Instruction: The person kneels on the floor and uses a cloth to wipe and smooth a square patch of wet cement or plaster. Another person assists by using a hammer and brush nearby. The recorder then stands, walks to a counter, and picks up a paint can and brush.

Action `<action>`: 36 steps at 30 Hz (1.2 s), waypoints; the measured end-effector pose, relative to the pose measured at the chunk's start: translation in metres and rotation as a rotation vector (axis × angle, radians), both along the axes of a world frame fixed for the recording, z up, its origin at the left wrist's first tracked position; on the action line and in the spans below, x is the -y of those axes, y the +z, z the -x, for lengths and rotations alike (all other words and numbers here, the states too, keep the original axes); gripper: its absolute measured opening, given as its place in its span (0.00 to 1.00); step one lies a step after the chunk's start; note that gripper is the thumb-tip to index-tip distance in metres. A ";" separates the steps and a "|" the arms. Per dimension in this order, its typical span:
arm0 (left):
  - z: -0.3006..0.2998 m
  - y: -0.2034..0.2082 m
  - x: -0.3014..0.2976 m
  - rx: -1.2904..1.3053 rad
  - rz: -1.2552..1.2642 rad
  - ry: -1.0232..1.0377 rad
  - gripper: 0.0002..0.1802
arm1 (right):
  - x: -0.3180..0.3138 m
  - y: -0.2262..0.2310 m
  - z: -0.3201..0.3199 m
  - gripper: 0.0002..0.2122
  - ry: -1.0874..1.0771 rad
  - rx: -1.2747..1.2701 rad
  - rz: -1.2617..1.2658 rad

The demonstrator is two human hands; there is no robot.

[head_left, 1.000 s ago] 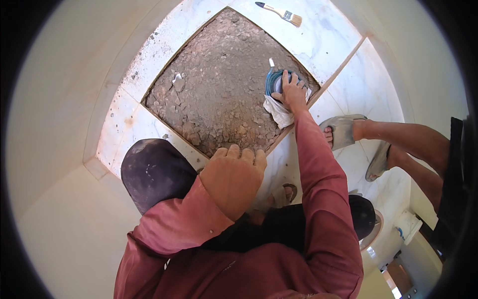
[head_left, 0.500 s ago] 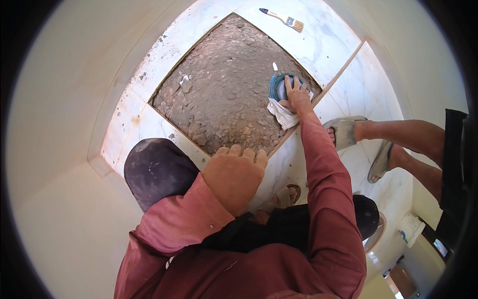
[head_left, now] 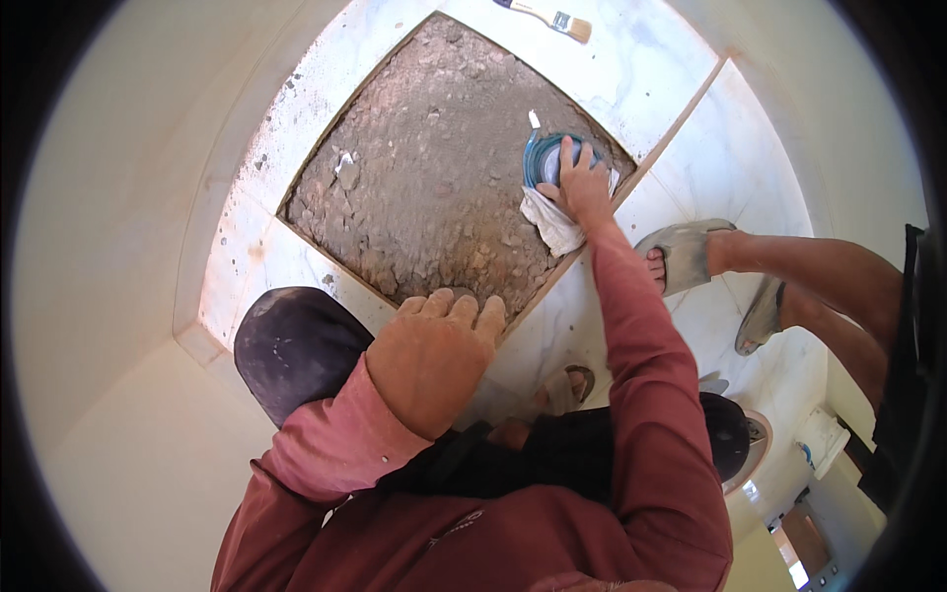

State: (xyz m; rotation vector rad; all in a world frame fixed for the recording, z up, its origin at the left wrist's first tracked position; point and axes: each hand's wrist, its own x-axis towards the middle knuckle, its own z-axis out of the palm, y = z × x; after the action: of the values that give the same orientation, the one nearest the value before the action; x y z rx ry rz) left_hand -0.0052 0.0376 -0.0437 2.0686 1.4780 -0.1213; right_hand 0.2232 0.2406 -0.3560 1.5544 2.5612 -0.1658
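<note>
Where the dug bed neared its right-hand corner, right of centre in the upper frame, lay the principal item: a blue-green, banded, ring-shaped object [head_left: 534, 161], apparently plastic, with a pale round centre and a narrow upright strip [head_left: 534, 120], white-tipped, at its upper left. Coil or collar: could not be told. Judged light, fairly springy, smooth and perhaps slippery under dust; unlikely to break. Best hold: the outer band on opposite sides, clear of the strip.

Right hand [head_left: 586, 187], bare: laid over the ring, fingers spread apart, thumb to the left; whether clamped on it could not be told.

Crumpled whitish sheet of cloth or plastic [head_left: 553, 223]: just below the ring; judged soft.

Left hand [head_left: 431, 355], bare and dusty: lower centre, palm down at the bed's near corner, fingers slightly bent; underside hidden, so its grip could not be told.

Square bed of brown, crumbly earth [head_left: 424, 148]: upper centre, rough and loose.

White, grey-veined glossy tiles [head_left: 631, 74]: around the bed, debris-specked at left.

Flat paintbrush with pale bristles [head_left: 557, 20]: top edge.

Co-worker's grey sandal [head_left: 681, 259]: right.

White container [head_left: 822, 442]: lower right.

Plain cream wall [head_left: 109, 296]: left.
</note>
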 end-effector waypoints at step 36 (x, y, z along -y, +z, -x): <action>0.006 0.002 0.000 0.050 0.003 0.048 0.23 | -0.015 0.003 0.004 0.52 -0.208 0.016 0.186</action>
State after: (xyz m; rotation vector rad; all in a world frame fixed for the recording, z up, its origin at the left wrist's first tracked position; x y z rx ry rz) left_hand -0.0110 0.0378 -0.0417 2.0173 1.4952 -0.0530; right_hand 0.2193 0.2553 -0.3532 1.7366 2.2921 -0.4001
